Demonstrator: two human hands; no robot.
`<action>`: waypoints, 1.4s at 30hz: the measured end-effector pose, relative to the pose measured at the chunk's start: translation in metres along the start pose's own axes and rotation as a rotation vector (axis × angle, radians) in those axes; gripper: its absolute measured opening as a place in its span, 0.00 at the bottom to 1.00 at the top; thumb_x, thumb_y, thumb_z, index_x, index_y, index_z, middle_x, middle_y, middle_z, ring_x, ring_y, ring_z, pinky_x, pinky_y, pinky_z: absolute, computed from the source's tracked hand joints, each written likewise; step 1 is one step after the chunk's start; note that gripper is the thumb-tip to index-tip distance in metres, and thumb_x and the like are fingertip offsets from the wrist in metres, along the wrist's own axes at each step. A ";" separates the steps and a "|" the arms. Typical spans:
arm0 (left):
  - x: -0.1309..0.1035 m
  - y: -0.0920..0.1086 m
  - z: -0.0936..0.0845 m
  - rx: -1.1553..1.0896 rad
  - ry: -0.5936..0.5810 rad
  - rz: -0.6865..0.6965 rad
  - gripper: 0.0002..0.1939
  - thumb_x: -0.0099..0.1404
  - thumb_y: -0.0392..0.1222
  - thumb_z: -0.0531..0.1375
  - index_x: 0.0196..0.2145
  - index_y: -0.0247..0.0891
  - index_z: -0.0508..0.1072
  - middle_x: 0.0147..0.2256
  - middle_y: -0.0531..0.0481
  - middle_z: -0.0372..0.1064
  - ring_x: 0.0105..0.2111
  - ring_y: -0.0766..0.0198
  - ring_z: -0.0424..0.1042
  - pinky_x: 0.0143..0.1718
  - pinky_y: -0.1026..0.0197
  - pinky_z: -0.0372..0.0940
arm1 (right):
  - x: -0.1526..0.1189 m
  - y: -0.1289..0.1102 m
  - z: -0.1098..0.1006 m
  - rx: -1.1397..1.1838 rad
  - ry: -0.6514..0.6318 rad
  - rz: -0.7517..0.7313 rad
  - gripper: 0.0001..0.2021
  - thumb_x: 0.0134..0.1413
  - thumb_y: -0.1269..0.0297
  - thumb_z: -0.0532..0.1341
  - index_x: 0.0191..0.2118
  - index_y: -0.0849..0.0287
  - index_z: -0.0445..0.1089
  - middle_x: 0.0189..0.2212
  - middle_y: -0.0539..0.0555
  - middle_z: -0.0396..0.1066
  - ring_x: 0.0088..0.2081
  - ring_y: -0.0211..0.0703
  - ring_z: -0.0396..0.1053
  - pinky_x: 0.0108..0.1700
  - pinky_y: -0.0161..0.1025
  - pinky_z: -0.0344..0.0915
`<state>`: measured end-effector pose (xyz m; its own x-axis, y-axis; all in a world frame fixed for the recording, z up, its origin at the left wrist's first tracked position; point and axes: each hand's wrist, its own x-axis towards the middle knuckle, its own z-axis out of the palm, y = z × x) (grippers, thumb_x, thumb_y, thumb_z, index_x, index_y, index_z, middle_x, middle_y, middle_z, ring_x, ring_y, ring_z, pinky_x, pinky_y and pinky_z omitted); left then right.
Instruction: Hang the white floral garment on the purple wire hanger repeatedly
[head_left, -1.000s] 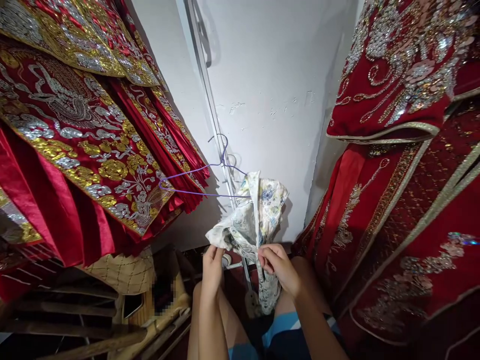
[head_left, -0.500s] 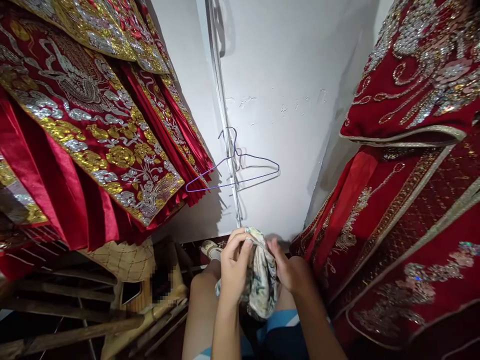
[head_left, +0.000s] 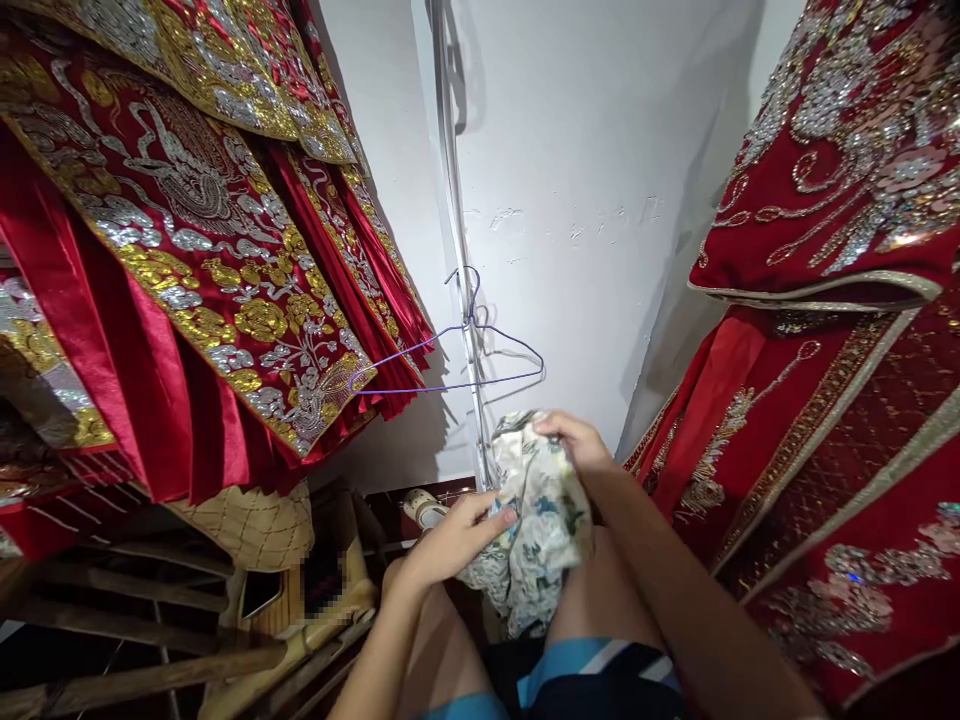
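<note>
A white cloth with green and blue leaf print (head_left: 544,515) hangs bunched between my hands, above my lap. My left hand (head_left: 469,530) grips its left side, thumb on top. At the cloth's upper right edge, my right hand (head_left: 574,435) holds it with fingers curled over the fabric. Just above and to the left, a purple wire hanger (head_left: 450,387) hangs from a white upright rail (head_left: 454,190); nothing is on it. The cloth does not touch the hanger.
Red embroidered garments hang at the left (head_left: 262,290) and right (head_left: 840,400). A bamboo chair (head_left: 172,650) stands at the lower left with a phone (head_left: 261,593) on it. A pale clog (head_left: 424,508) is on the floor. Behind is a white wall (head_left: 577,130).
My hands have moved apart and the cloth has spread out more between them. My right hand has gone up and now grips the cloth's upper edge; my left hand has shifted lower.
</note>
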<state>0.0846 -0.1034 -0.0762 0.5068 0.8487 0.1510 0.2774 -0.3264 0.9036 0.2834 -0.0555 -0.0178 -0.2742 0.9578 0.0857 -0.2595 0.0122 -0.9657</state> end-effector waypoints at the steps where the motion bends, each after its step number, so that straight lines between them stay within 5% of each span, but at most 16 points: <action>1: -0.004 -0.004 -0.010 0.066 -0.057 -0.034 0.20 0.68 0.56 0.56 0.38 0.37 0.77 0.37 0.46 0.74 0.40 0.53 0.70 0.44 0.58 0.65 | 0.008 -0.007 -0.005 -0.027 -0.029 -0.039 0.07 0.38 0.62 0.63 0.25 0.60 0.69 0.22 0.51 0.68 0.25 0.42 0.65 0.29 0.38 0.61; 4: -0.013 -0.013 -0.049 0.313 -0.067 -0.134 0.22 0.69 0.58 0.54 0.35 0.36 0.75 0.34 0.50 0.72 0.35 0.58 0.67 0.39 0.61 0.62 | 0.032 -0.020 -0.018 -0.310 -0.068 -0.236 0.04 0.37 0.67 0.64 0.24 0.60 0.69 0.23 0.50 0.69 0.27 0.42 0.66 0.30 0.37 0.60; 10: -0.020 -0.008 -0.117 0.700 -0.020 -0.320 0.30 0.64 0.68 0.52 0.22 0.37 0.64 0.22 0.52 0.62 0.25 0.62 0.62 0.27 0.63 0.55 | 0.091 -0.003 -0.029 -0.513 0.198 -0.674 0.11 0.54 0.57 0.62 0.38 0.59 0.72 0.37 0.55 0.75 0.42 0.49 0.71 0.47 0.44 0.64; 15: -0.016 0.005 -0.150 1.100 0.132 -0.310 0.21 0.62 0.59 0.55 0.27 0.38 0.74 0.32 0.39 0.75 0.40 0.44 0.73 0.45 0.48 0.65 | 0.137 0.018 -0.030 -0.621 0.124 -0.576 0.14 0.58 0.53 0.57 0.40 0.58 0.70 0.40 0.56 0.74 0.44 0.50 0.69 0.49 0.44 0.63; 19: -0.012 0.004 -0.173 1.101 0.249 -0.174 0.17 0.61 0.47 0.53 0.37 0.37 0.78 0.52 0.34 0.74 0.59 0.43 0.66 0.60 0.45 0.60 | 0.145 0.033 -0.038 -0.665 -0.022 -0.452 0.16 0.55 0.49 0.58 0.28 0.58 0.68 0.26 0.52 0.70 0.31 0.46 0.67 0.38 0.41 0.63; 22: -0.010 0.003 -0.177 1.038 0.354 -0.144 0.16 0.62 0.48 0.52 0.34 0.38 0.77 0.54 0.35 0.73 0.60 0.44 0.66 0.61 0.45 0.60 | 0.128 0.039 -0.049 -0.681 -0.058 -0.420 0.20 0.56 0.46 0.57 0.25 0.58 0.65 0.22 0.49 0.65 0.28 0.43 0.63 0.34 0.39 0.59; 29: 0.014 0.025 -0.157 0.953 0.508 -0.061 0.11 0.62 0.47 0.50 0.28 0.41 0.66 0.40 0.40 0.74 0.47 0.48 0.71 0.52 0.48 0.66 | 0.078 0.025 -0.068 -0.670 -0.028 -0.401 0.19 0.61 0.47 0.56 0.29 0.58 0.65 0.26 0.50 0.66 0.30 0.43 0.62 0.34 0.38 0.58; 33: 0.041 0.027 -0.158 0.966 0.477 -0.095 0.10 0.63 0.46 0.48 0.25 0.42 0.59 0.34 0.41 0.69 0.40 0.50 0.70 0.47 0.46 0.66 | 0.063 0.014 -0.065 -0.690 -0.021 -0.402 0.19 0.63 0.47 0.55 0.29 0.57 0.64 0.26 0.50 0.65 0.29 0.42 0.61 0.33 0.38 0.57; 37: 0.059 0.007 -0.165 0.955 0.386 -0.147 0.11 0.60 0.45 0.50 0.21 0.43 0.60 0.28 0.41 0.69 0.33 0.50 0.70 0.40 0.46 0.69 | 0.058 0.013 -0.062 -0.755 0.059 -0.443 0.18 0.64 0.50 0.53 0.27 0.55 0.59 0.24 0.49 0.60 0.27 0.42 0.58 0.31 0.38 0.55; 42: 0.060 0.003 -0.168 0.984 0.456 -0.050 0.11 0.63 0.45 0.50 0.24 0.42 0.60 0.44 0.35 0.71 0.57 0.41 0.63 0.61 0.39 0.57 | 0.059 0.015 -0.061 -0.850 0.073 -0.441 0.18 0.64 0.52 0.53 0.25 0.55 0.56 0.22 0.47 0.56 0.26 0.40 0.54 0.30 0.38 0.52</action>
<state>-0.0209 0.0166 0.0024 0.1824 0.8788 0.4410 0.9250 -0.3054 0.2260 0.3197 0.0182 -0.0424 -0.2470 0.8324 0.4962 0.4408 0.5525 -0.7074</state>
